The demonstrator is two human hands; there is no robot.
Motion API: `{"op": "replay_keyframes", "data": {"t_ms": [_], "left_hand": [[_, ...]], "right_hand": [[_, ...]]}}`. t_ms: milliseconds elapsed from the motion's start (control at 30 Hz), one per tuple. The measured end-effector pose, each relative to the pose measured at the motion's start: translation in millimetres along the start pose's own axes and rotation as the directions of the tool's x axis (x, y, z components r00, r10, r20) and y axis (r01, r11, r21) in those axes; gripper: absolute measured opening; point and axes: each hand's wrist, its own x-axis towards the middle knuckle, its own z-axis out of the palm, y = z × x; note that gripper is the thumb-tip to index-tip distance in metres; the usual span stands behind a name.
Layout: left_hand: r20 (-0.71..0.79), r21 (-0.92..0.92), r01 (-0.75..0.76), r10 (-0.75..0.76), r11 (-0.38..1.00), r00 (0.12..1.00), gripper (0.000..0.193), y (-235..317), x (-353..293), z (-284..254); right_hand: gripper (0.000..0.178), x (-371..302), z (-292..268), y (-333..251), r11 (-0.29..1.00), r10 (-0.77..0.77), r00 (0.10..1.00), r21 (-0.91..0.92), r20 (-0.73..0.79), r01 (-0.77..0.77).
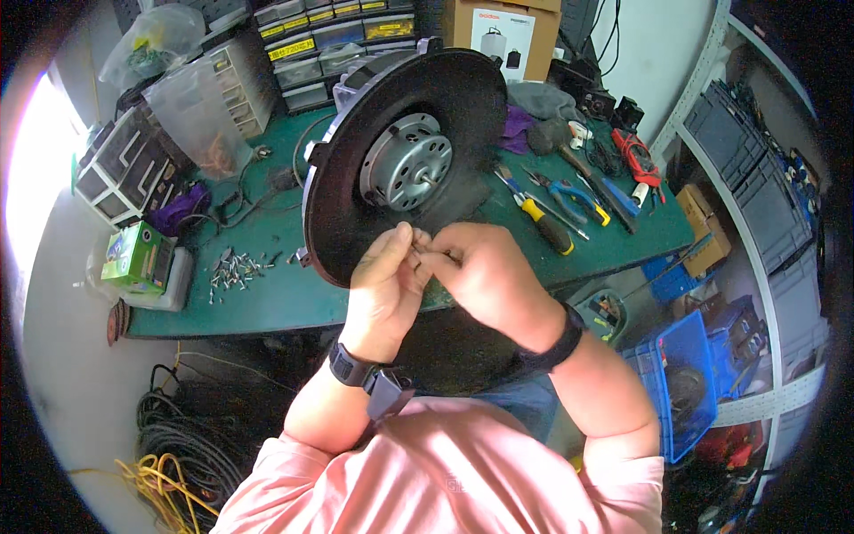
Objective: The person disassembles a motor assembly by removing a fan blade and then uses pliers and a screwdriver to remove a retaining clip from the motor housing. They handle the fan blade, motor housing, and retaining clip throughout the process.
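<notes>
My left hand [391, 274] and my right hand [483, 267] meet in front of the lower edge of a large round black housing [334, 200]. Their fingertips are pinched together, and whatever lies between them is too small or hidden to name. The housing stands tilted on the workbench, its open side facing right and toward me. A silver electric motor [391, 173] with holes in its end cap sits in its middle, a short shaft [431, 181] sticking out. To the left of the housing, a loose pile of screws [236, 270] lies on the bench.
Right of the housing on the green bench [294, 307] lie a yellow-black screwdriver [544, 224], blue-handled pliers [569, 191], a hammer [583, 165] and a red multimeter [635, 153]. Parts drawers [338, 58] and a cardboard box [534, 49] stand behind. Cables [182, 445] and blue crates [680, 383] are below.
</notes>
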Motion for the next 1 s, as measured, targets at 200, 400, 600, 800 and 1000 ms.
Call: {"op": "replay_keyframes", "data": {"t_ms": [200,400,600,800,1000], "left_hand": [[0.008,0.039,0.034,-0.034,0.999,0.999,0.021,0.3,5.2,4.0],[0.091,-0.003,0.057,-0.056,0.998,0.994,0.025,3.5,3.6,5.9],[0.190,0.008,0.061,-0.061,0.998,0.980,0.028,6.8,3.2,-5.2],[0.104,0.014,0.026,-0.027,1.000,0.994,0.031,3.0,1.4,-1.5],[0.036,0.418,-0.124,0.120,0.900,0.992,0.035,0.7,-10.3,2.3]], "right_hand": [[0.014,-9.7,2.7,-20.9,0.866,-0.221,0.975,-0.462,-0.009,0.192],[0.019,-27.8,5.8,-8.7,0.676,0.367,0.928,0.704,-0.063,-0.219],[0.033,-15.0,11.8,0.2,0.551,0.445,0.873,0.707,0.201,-0.444],[0.026,-4.2,-0.1,-1.2,0.675,0.421,0.861,0.536,0.284,-0.507],[0.008,-3.2,5.4,-13.6,0.864,-0.203,0.974,-0.486,-0.097,0.131]]}}
